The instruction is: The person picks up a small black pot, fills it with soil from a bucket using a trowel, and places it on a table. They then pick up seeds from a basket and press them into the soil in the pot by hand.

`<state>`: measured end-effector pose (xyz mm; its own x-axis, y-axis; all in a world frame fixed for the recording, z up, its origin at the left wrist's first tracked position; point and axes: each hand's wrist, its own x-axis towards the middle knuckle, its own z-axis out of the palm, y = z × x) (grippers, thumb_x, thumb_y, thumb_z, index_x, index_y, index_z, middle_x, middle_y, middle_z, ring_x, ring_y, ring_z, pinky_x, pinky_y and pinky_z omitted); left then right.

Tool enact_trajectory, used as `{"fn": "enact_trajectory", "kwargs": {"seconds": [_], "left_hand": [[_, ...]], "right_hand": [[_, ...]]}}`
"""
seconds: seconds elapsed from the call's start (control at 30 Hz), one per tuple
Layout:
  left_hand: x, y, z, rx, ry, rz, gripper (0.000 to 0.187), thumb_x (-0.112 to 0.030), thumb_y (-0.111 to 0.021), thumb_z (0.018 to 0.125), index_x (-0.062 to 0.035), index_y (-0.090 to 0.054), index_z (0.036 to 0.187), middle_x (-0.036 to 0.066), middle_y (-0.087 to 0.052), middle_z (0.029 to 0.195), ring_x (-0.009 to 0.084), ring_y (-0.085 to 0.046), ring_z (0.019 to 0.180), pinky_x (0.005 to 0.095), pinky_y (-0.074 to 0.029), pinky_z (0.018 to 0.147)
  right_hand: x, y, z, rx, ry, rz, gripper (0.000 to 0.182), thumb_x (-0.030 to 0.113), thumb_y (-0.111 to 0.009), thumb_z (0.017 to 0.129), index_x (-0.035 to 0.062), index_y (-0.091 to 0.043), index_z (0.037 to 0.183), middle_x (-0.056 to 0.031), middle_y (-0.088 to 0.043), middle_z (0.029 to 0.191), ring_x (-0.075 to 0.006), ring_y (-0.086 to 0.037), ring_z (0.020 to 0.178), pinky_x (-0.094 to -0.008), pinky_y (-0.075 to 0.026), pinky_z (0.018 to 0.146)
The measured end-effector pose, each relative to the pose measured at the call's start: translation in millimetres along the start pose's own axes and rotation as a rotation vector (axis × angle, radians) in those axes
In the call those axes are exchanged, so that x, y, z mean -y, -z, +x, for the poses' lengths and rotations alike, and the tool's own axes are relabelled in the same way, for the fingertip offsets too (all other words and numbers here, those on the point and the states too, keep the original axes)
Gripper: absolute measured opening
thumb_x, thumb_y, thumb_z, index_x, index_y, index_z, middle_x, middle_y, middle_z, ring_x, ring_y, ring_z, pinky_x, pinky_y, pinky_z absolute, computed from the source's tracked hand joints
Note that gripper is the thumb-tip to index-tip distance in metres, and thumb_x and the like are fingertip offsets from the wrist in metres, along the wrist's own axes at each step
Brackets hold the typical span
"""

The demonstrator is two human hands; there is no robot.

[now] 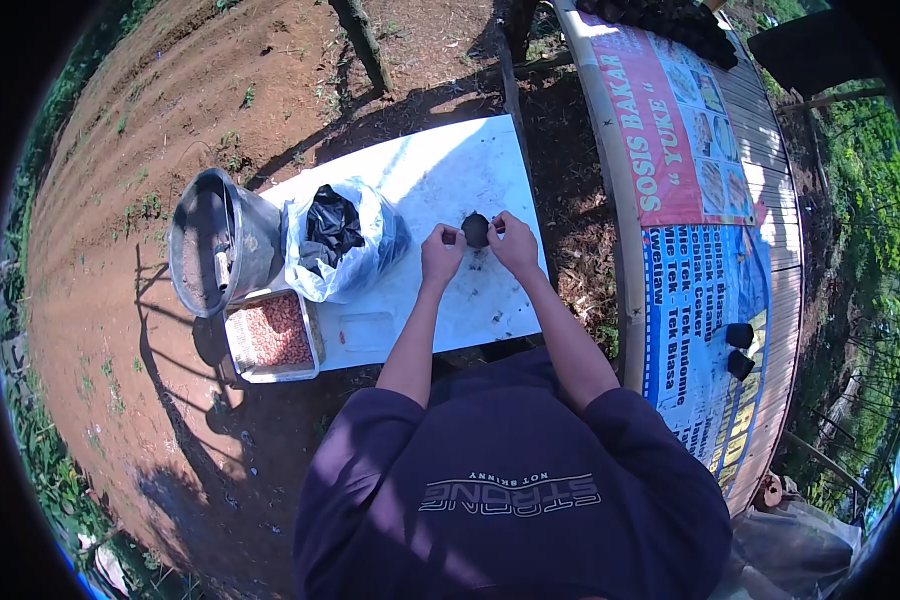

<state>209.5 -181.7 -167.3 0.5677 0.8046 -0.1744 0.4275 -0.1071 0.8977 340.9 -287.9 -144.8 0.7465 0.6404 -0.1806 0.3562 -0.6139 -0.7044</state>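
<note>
Over the white table, a small black plastic planting bag [476, 231] stands between my two hands, its dark round mouth facing up. At its left side is my left hand [443, 250], fingers closed in a pinch at the rim. On the opposite side my right hand [513, 244] pinches the rim as well. Dark crumbs of soil lie on the table just below the bag. What is inside the bag is too dark to make out.
Left on the white table [440, 165] are a white plastic bag [368, 225] of black plastic, a grey bucket [260, 228] and a tray of reddish seeds [274, 330]. A bamboo bench [778, 240] with banners and two small black bags [739, 350] stands right.
</note>
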Motion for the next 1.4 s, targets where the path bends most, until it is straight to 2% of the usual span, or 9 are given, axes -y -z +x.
{"fn": "enact_trajectory", "kwargs": {"seconds": [0.27,0.47,0.57,0.67,0.87,1.07,1.17,1.3,1.4], "left_hand": [[-14.5,6.0,40.1,0.134,0.081,0.111,0.032,-0.03,-0.072,0.083,0.0016,-0.072,0.089,0.014,-0.075,0.084,0.0228,-0.072,0.081,0.0348,-0.055,0.078],[-3.1,5.9,48.8,0.227,0.152,-0.048,0.028,-0.028,-0.072,0.086,-0.0007,-0.071,0.091,0.009,-0.073,0.087,0.0133,-0.064,0.073,0.0294,-0.05,0.067],[-2.8,6.6,43.9,0.183,0.177,-0.064,0.027,-0.024,-0.068,0.086,-0.0007,-0.071,0.098,0.014,-0.074,0.095,0.0225,-0.071,0.083,0.0348,-0.054,0.08],[16.9,-0.2,35.3,0.127,0.039,-0.076,0.028,-0.015,-0.069,0.086,-0.0025,-0.068,0.11,0.013,-0.074,0.099,0.0222,-0.071,0.084,0.0345,-0.055,0.079],[12.8,-5.5,29.4,0.22,0.092,0.006,0.033,-0.006,-0.072,0.082,-0.003,-0.066,0.114,0.013,-0.074,0.1,0.023,-0.073,0.087,0.0342,-0.057,0.079],[5.0,-10.0,30.7,0.18,0.094,0.066,0.029,-0.01,-0.076,0.084,-0.0022,-0.066,0.11,0.012,-0.075,0.097,0.0209,-0.073,0.088,0.034,-0.057,0.08],[6.9,-12.5,30.3,0.154,0.141,0.081,0.029,-0.011,-0.077,0.083,-0.0025,-0.066,0.109,0.011,-0.075,0.098,0.0208,-0.073,0.088,0.0339,-0.057,0.08],[15.3,-14.4,30.1,0.142,0.142,0.093,0.029,-0.009,-0.076,0.083,-0.0035,-0.067,0.11,0.011,-0.075,0.098,0.0206,-0.073,0.089,0.0345,-0.056,0.08],[18.5,-16.4,28.4,0.119,0.117,0.082,0.032,-0.008,-0.075,0.083,-0.0047,-0.067,0.114,0.011,-0.076,0.099,0.0209,-0.072,0.09,0.0342,-0.056,0.081]], "right_hand": [[13.8,22.0,31.2,0.08,-0.075,-0.154,0.02,0.029,-0.066,0.09,0.0109,-0.07,0.098,-0.0108,-0.074,0.089,-0.0312,-0.072,0.087,-0.045,-0.056,0.077],[5.4,23.1,49.2,0.099,-0.04,-0.22,0.02,0.031,-0.066,0.09,0.0132,-0.072,0.097,-0.0105,-0.074,0.091,-0.0314,-0.072,0.089,-0.045,-0.056,0.079],[5.4,25.6,51.2,0.114,-0.049,-0.23,0.021,0.032,-0.066,0.09,0.0137,-0.072,0.098,-0.0104,-0.074,0.092,-0.0307,-0.072,0.089,-0.0448,-0.056,0.079],[6.1,26.1,49.6,0.102,-0.07,-0.205,0.019,0.029,-0.068,0.089,0.0125,-0.074,0.098,-0.0096,-0.074,0.088,-0.029,-0.072,0.086,-0.0424,-0.057,0.077],[0.5,26.6,50.4,0.088,-0.085,-0.18,0.019,0.029,-0.068,0.089,0.0142,-0.073,0.1,-0.0092,-0.074,0.085,-0.0274,-0.073,0.084,-0.0417,-0.057,0.077],[3.8,25.1,40.4,-0.06,0.064,0.098,0.025,0.029,-0.072,0.088,0.0085,-0.069,0.1,-0.0106,-0.068,0.105,-0.0271,-0.07,0.085,-0.0405,-0.056,0.078],[15.7,30.6,27.3,0.051,0.144,0.099,0.026,0.028,-0.076,0.085,0.007,-0.068,0.098,-0.0124,-0.061,0.118,-0.0293,-0.065,0.097,-0.0416,-0.053,0.085],[12.8,24.6,16.4,-0.002,0.398,-0.095,0.023,0.022,-0.08,0.08,0.0086,-0.07,0.094,-0.0146,-0.058,0.123,-0.0346,-0.055,0.114,-0.044,-0.047,0.096],[2.5,11.8,19.8,-0.025,0.354,-0.064,0.023,0.023,-0.081,0.078,0.0091,-0.071,0.093,-0.0144,-0.058,0.124,-0.0344,-0.057,0.112,-0.0438,-0.048,0.095]]}}
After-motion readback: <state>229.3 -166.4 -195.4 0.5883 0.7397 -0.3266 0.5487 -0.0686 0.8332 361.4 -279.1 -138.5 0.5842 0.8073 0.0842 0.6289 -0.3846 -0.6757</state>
